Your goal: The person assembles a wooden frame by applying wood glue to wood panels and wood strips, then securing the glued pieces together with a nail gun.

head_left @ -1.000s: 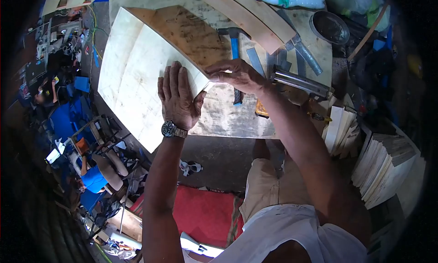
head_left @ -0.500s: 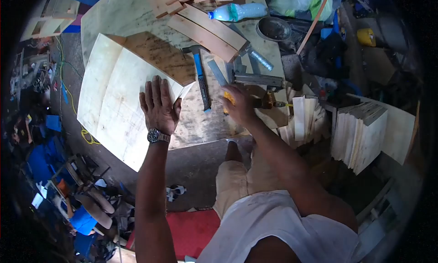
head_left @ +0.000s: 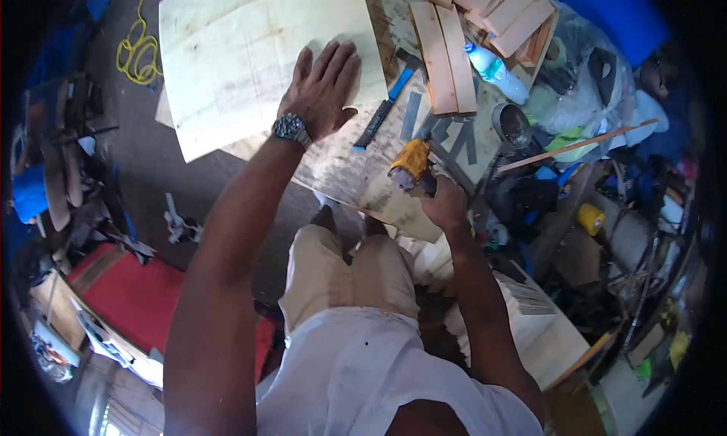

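Note:
My left hand [head_left: 322, 91], with a wristwatch on the wrist, lies flat with fingers spread on the near right corner of a pale plywood sheet [head_left: 242, 54] resting on the workbench [head_left: 341, 171]. My right hand [head_left: 447, 203] grips a yellow power tool [head_left: 413, 165] held just above the bench's near edge. A blue-handled hammer [head_left: 385, 109] lies on the bench between my two hands.
Wooden slats [head_left: 443, 46], a plastic bottle [head_left: 496, 71] and a metal bowl [head_left: 513, 126] sit at the bench's far right. Bags and clutter crowd the right side. A yellow cord [head_left: 136, 54] lies on the floor at left, a red mat [head_left: 144, 296] below.
My right hand has lifted the yellow tool off the bench and drawn it toward me. The left hand stays pressed on the plywood. My head has turned, shifting the whole view.

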### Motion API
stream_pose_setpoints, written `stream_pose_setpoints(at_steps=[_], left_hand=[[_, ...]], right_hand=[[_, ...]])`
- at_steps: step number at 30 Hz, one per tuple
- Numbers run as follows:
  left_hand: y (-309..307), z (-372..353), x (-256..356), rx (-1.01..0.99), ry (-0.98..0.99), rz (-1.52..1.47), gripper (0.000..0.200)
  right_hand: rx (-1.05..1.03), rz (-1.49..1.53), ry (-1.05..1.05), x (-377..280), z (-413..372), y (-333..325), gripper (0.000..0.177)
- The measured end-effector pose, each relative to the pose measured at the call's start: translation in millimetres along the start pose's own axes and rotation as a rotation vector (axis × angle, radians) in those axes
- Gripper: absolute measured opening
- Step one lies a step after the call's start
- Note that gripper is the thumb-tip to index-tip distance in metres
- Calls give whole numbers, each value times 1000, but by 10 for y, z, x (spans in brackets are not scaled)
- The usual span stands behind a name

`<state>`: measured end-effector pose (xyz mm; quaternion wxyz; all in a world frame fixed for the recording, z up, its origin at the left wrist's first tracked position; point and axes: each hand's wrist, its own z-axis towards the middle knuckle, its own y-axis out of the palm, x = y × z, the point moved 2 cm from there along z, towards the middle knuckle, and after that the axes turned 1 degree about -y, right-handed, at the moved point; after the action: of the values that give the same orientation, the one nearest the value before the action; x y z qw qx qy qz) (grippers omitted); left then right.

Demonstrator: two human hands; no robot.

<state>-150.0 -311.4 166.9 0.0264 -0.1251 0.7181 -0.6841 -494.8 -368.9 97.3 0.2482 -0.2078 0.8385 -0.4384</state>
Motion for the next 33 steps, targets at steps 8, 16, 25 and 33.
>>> stream_pose_setpoints(at_steps=[8, 16, 25, 33], left_hand=[[10, -33, -37, 60, 23, -81, 80], [51, -41, -41, 85, 63, -22, 73], [130, -23, -54, 78, 69, 50, 72], [-15, -65, -46, 146, 66, 70, 69]], right_hand=[[-183, 939, 184, -603, -216, -1536, 20], [8, 753, 156, -1184, -16, -1825, 27], [72, 701, 207, -964, -406, -1926, 30], [574, 1042, 1171, 245, -3316, -780, 20]])
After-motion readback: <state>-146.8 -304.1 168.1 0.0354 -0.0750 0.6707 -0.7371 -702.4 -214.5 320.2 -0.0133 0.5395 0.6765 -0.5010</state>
